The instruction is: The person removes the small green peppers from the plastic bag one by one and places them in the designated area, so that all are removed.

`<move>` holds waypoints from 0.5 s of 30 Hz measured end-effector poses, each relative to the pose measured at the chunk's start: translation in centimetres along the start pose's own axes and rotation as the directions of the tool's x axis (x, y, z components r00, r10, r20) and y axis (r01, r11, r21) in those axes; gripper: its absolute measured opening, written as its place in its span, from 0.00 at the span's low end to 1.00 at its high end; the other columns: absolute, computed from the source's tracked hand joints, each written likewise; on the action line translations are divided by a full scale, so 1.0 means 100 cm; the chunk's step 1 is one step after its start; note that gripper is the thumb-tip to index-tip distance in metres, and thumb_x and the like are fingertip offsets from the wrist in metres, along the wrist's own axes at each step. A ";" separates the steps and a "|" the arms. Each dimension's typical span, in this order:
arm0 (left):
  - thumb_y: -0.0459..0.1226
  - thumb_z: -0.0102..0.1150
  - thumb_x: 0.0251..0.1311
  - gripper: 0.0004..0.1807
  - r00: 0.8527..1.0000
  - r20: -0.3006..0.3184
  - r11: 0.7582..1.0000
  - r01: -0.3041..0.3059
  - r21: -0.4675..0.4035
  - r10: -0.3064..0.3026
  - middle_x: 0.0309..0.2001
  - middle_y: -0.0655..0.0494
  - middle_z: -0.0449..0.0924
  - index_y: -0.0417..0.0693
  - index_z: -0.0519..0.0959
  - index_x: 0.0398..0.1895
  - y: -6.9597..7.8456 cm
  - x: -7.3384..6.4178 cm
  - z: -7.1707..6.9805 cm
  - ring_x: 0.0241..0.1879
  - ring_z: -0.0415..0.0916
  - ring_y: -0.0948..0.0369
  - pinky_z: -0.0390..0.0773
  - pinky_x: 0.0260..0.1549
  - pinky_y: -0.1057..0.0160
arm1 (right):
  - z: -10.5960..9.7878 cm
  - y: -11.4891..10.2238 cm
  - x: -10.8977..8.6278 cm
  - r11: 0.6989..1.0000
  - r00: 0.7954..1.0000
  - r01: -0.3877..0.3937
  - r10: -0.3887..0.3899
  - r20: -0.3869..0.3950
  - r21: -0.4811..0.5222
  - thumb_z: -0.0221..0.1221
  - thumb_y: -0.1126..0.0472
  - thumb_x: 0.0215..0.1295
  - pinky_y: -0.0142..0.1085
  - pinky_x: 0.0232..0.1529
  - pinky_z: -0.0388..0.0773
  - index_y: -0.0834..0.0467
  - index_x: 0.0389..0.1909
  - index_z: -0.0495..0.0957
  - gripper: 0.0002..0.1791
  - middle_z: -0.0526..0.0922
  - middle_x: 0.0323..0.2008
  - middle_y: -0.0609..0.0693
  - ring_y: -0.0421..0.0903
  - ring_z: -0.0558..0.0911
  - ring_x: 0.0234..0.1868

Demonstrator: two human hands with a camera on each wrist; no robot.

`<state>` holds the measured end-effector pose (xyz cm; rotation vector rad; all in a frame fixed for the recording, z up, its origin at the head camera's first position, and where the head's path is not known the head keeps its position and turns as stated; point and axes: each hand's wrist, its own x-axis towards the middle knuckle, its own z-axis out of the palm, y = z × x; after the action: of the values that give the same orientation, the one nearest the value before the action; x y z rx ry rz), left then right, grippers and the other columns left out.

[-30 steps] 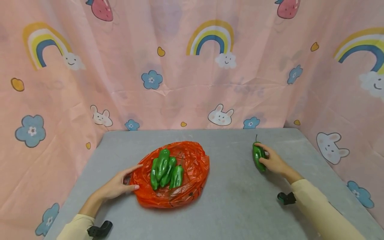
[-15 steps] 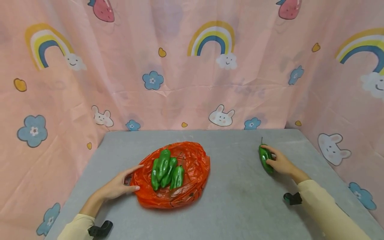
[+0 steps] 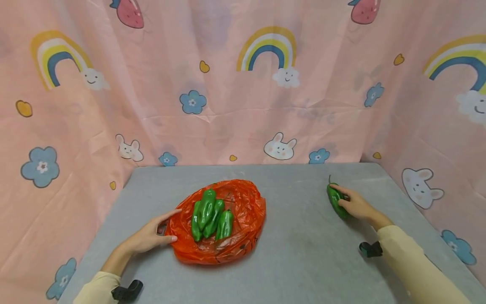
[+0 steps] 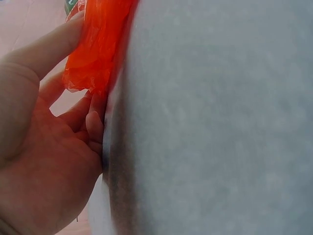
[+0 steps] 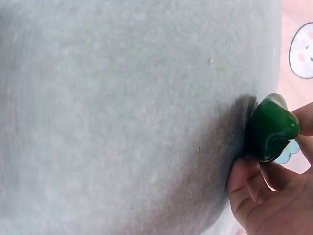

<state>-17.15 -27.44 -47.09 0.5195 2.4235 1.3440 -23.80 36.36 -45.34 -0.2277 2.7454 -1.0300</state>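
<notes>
In the head view, a crumpled red plastic bag (image 3: 250, 211) lies open on the table, with several green peppers (image 3: 207, 209) inside it. My left hand (image 3: 146, 236) holds the bag's left edge. In the left wrist view, thumb and fingers sit on either side of the red plastic (image 4: 100, 49). Far to the right, my right hand (image 3: 357, 205) grips a single long green pepper (image 3: 335, 200) with its thin stem pointing away. The right wrist view shows the blunt end of this pepper (image 5: 274, 125) between thumb and fingers, low at the tabletop.
The grey table (image 3: 296, 240) carries the bag at left of centre and the single pepper at right. A pink printed curtain (image 3: 228, 126) rises behind the table and along both sides. Black wrist mounts (image 3: 127, 291) sit on both forearms.
My right hand has shifted to the right with the pepper, mostly in the first half second, and then stays nearly still. The left hand and the bag look unchanged.
</notes>
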 end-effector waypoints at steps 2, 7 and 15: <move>0.42 0.69 0.62 0.43 1.000 -0.003 1.000 0.000 0.001 0.000 0.76 0.35 0.58 0.51 0.60 0.78 0.000 0.000 0.000 0.72 0.62 0.40 0.67 0.58 0.78 | -0.001 -0.001 0.000 1.000 1.000 -0.016 0.016 0.014 0.010 0.48 0.68 0.70 0.62 0.60 0.70 0.65 0.78 0.53 0.36 0.53 0.73 0.81 0.74 0.64 0.66; 0.43 0.69 0.62 0.43 1.000 0.000 1.000 0.005 -0.004 -0.005 0.77 0.35 0.57 0.52 0.59 0.79 -0.001 -0.001 0.000 0.72 0.62 0.39 0.67 0.58 0.78 | -0.003 -0.001 -0.001 0.999 0.999 -0.022 0.021 0.030 0.027 0.48 0.68 0.69 0.69 0.63 0.63 0.65 0.78 0.52 0.36 0.51 0.73 0.81 0.75 0.60 0.68; 0.41 0.69 0.62 0.44 1.000 0.014 1.000 -0.005 -0.020 0.005 0.76 0.33 0.58 0.50 0.58 0.79 -0.001 0.000 -0.001 0.68 0.67 0.43 0.71 0.56 0.77 | -0.006 -0.001 -0.003 0.999 0.999 -0.035 0.035 0.038 0.019 0.50 0.65 0.71 0.66 0.60 0.69 0.65 0.79 0.46 0.39 0.51 0.73 0.80 0.74 0.63 0.66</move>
<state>-17.19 -27.59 -47.12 0.5285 2.3969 1.3612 -23.66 36.68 -44.81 -0.1935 2.6947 -1.0324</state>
